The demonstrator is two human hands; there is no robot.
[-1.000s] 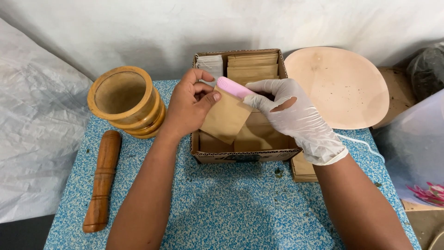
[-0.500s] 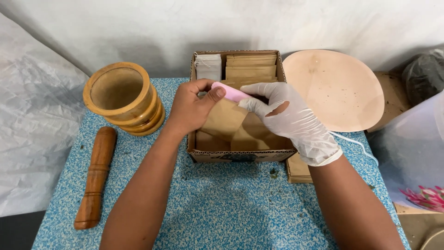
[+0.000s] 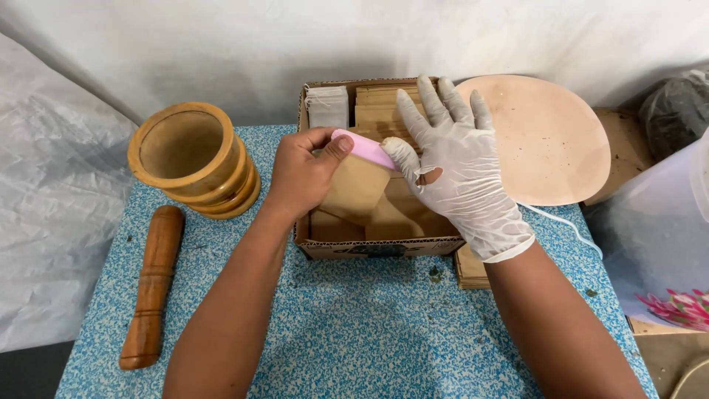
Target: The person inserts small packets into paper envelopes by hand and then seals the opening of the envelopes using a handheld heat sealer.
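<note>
While over the cardboard box (image 3: 377, 247) | left hand (image 3: 299, 177) pinches brown pouch (image 3: 354, 192) at pink top (image 3: 362, 148) | gloved right hand (image 3: 454, 159) spread wide, thumb touching | pouch looks light, flimsy: grip stiff top edge.

Both forearms reach in from the near edge, angled toward each other so the 2 hands meet at the middle. The left hand (image 3: 303, 174) is bare, its wrist bent slightly right, fingers curled and the thumb pressed forward in a pinch. The right hand (image 3: 452, 159) wears a thin white glove with a small tear near the thumb base; its 4 fingers spread straight toward the far side, the thumb angled left beside the left thumb.
</note>
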